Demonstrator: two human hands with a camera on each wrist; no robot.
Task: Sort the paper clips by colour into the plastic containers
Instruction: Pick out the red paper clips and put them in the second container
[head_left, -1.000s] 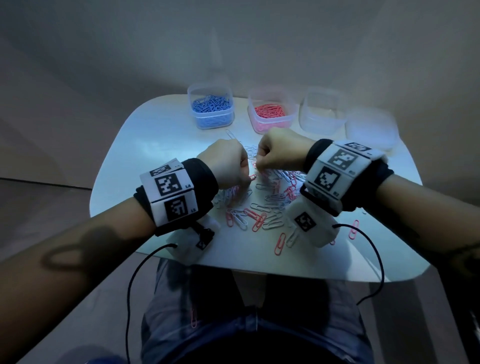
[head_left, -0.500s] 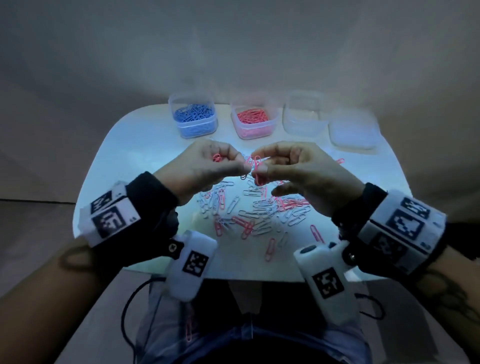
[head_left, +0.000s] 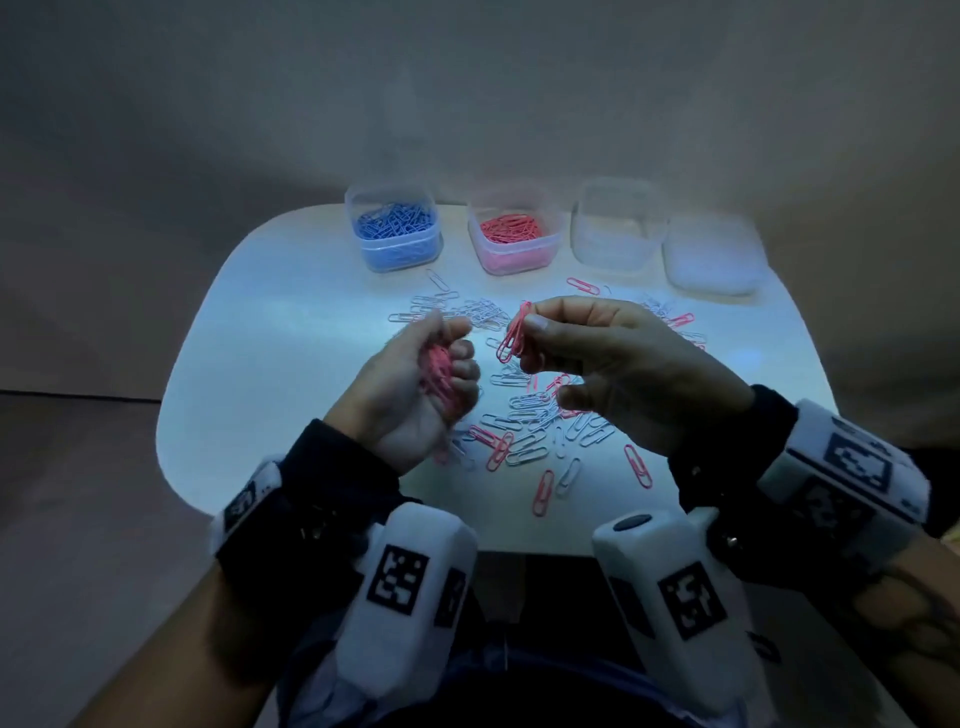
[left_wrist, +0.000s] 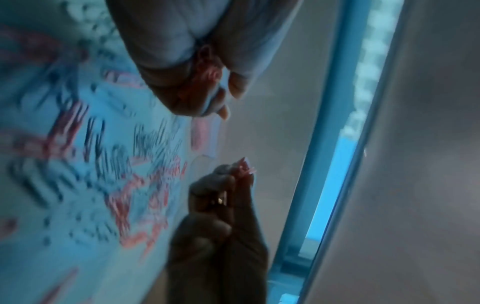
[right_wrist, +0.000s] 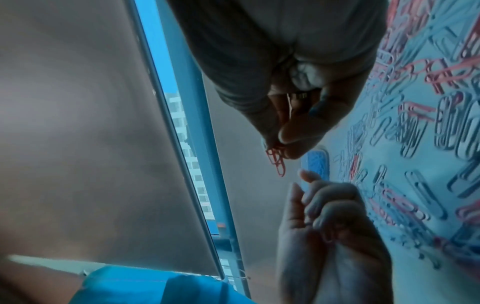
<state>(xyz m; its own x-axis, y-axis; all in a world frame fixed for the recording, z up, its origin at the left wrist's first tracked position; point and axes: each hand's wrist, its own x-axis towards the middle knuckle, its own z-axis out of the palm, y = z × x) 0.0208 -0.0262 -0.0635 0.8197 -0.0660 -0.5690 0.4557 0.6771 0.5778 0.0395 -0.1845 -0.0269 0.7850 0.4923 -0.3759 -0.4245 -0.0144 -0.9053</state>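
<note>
Left hand (head_left: 415, 384) cupped palm-up, fingers curled round a bundle of pink clips (head_left: 439, 376), serving as a store while picking. Right hand (head_left: 613, 374) pinching a few pink clips (head_left: 513, 335) between thumb and forefinger, just beside the left, probably to add them. Mixed pile (head_left: 535, 415) on the counter (head_left: 291, 332) beneath both; pink container (head_left: 514, 234) beyond the hands.

Black wrist cuffs (head_left: 332, 499), white bands with square black markers (head_left: 852, 467), white marker-tagged camera pods (head_left: 410, 587), tattooed forearms
</note>
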